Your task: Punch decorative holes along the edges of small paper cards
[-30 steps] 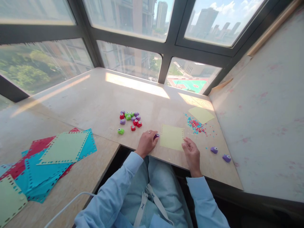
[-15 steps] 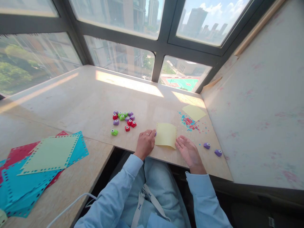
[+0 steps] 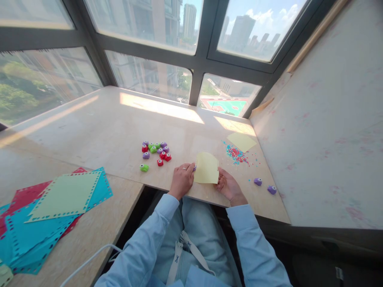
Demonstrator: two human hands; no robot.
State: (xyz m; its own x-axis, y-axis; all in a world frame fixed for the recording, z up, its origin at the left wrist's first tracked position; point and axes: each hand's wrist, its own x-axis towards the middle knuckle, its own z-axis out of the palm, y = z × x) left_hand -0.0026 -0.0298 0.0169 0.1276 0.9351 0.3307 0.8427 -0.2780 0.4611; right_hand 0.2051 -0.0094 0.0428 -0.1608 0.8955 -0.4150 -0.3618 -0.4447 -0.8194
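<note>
A pale yellow sheet of paper (image 3: 206,168) is in front of me, bowed upward in the middle. My left hand (image 3: 182,180) is closed around a small purple craft punch (image 3: 194,168) at the sheet's left edge; most of the punch is hidden by the fingers. At the right edge, my right hand (image 3: 229,186) grips the paper, its fingers partly behind it. Beyond the right hand lies a scatter of red and blue punched paper bits (image 3: 236,154). Two more purple punches, one nearer (image 3: 257,181) and one farther right (image 3: 271,190), stand beside the wall.
Several red, green and purple punches (image 3: 155,148) are grouped left of the paper. Another yellow sheet (image 3: 241,141) lies near the window. On the left are stacked punched sheets, yellow (image 3: 66,194) over blue (image 3: 32,235) and red. A white cable (image 3: 89,261) crosses the table's edge.
My right hand has moved in from beside the sheet and taken hold of its right edge. The paper now bows upward more. My left hand stays at the left edge with the punch.
</note>
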